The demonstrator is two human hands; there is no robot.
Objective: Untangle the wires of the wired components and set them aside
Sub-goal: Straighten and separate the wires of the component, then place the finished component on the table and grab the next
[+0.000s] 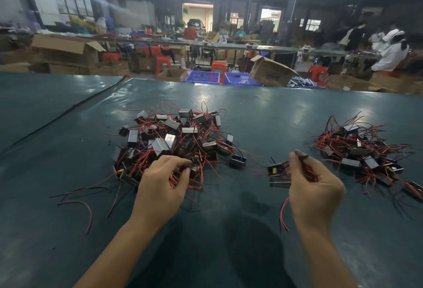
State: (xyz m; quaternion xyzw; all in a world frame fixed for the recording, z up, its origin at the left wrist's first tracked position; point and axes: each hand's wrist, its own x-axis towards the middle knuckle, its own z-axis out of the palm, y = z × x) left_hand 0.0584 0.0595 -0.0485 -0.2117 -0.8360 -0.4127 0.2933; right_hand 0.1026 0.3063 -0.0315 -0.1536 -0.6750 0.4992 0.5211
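**Both hands busy with wired components**

Your left hand (162,182) curls its fingers into wires at the near edge of the tangled pile (174,139). Your right hand (315,187) pinches the wires of one component (278,174), between that pile and the smaller heap (361,150) on the bench (251,109).

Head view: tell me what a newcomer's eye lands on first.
A big heap of small boxes tangled in red and black wires sits at centre, the left hand pinching at its near edge. The right hand holds one wired box by its wires, beside a smaller heap at right.
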